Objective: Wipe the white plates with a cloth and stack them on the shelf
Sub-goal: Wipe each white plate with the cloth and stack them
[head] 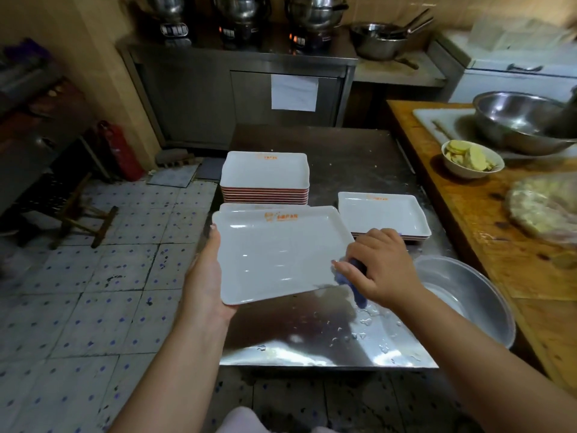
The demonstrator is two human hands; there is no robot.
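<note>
My left hand (206, 273) grips the left edge of a white rectangular plate (274, 254) with an orange logo, held tilted above the steel table (315, 335). My right hand (374, 267) holds a blue cloth (352, 282) bunched against the plate's right edge. Behind the held plate lies another white plate (237, 207), mostly hidden. Further back stands a tall stack of white plates (265, 173) with pinkish rims. A short stack of plates (384, 214) sits at the right of the table.
A metal basin (465, 295) sits right of the table, which is wet near its front. A wooden counter (468, 195) holds a bowl of slices (471, 159) and a large steel bowl (518, 120). A wooden stool (84, 210) and a red extinguisher (121, 151) stand at the left.
</note>
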